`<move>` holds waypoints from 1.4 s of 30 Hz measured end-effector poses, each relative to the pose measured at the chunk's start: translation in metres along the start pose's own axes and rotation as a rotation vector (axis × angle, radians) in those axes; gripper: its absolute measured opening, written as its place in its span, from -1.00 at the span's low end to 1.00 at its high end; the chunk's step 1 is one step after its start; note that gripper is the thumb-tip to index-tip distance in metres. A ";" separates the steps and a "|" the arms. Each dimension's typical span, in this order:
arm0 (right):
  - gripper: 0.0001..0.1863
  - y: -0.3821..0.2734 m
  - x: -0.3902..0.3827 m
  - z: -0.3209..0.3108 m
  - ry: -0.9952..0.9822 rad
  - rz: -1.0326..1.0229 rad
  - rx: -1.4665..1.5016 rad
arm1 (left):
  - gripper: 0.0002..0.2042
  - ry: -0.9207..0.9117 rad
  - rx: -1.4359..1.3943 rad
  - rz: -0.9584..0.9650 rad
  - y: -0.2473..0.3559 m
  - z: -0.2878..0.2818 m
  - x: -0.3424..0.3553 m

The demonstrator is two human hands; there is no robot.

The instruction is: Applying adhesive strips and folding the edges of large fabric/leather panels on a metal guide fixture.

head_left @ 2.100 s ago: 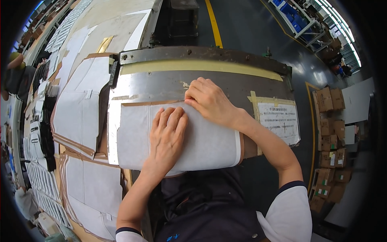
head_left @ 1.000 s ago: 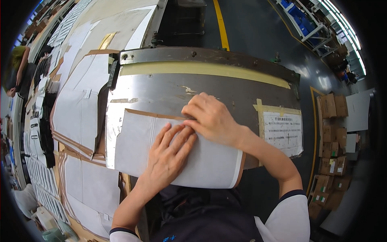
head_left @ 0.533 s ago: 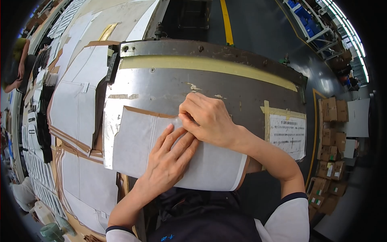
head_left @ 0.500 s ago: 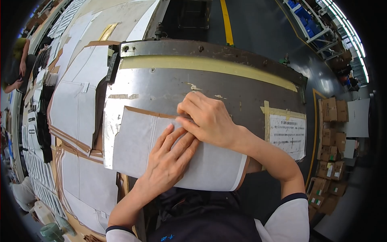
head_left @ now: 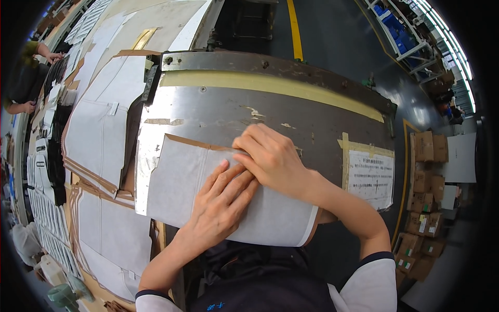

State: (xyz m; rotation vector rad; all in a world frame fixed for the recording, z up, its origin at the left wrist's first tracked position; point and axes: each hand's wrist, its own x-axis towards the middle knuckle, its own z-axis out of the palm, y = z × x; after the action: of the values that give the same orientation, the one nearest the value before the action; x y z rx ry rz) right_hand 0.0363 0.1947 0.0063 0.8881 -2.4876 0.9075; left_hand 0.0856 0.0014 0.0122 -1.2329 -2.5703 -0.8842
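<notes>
A white panel (head_left: pixel 174 174) with a seam and a brown folded strip along its far edge lies on the metal machine plate (head_left: pixel 208 112). Its near right side overhangs the plate, showing a brown underside. My left hand (head_left: pixel 221 205) rests flat on the panel with its fingers stretched toward that far edge. Beside its fingertips, my right hand (head_left: pixel 270 158) has curled fingers, thumb and forefinger pinched at the brown strip. The exact pinch point is partly hidden by the fingers.
Stacks of similar white panels (head_left: pixel 99 138) with brown edges lie on the left table. A taped paper sheet (head_left: pixel 369 174) sits at the plate's right end. Cardboard boxes (head_left: pixel 423 192) stand far right. Another person's hand (head_left: pixel 27 107) is at far left.
My right hand has shifted slightly nearer along the panel's far edge, still pinching. My left hand stays almost in place. The other person at far left has moved an arm away over the table.
</notes>
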 end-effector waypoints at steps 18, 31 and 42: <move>-0.84 0.001 -0.011 0.005 0.104 -0.261 -0.187 | -0.50 0.138 0.330 -0.201 -0.027 -0.011 0.000; -0.72 0.002 -0.015 0.002 0.045 -0.201 -0.154 | -0.42 0.016 0.350 -0.217 -0.025 -0.020 0.009; -0.78 0.004 -0.014 0.007 0.116 -0.264 -0.177 | -0.46 -0.014 0.380 -0.202 -0.023 -0.021 0.012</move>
State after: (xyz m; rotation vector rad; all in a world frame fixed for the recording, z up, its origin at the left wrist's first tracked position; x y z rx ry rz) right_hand 0.0431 0.1986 -0.0078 1.0396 -2.2443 0.6222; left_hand 0.0580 -0.0144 0.0239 -0.8872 -2.7376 -0.3856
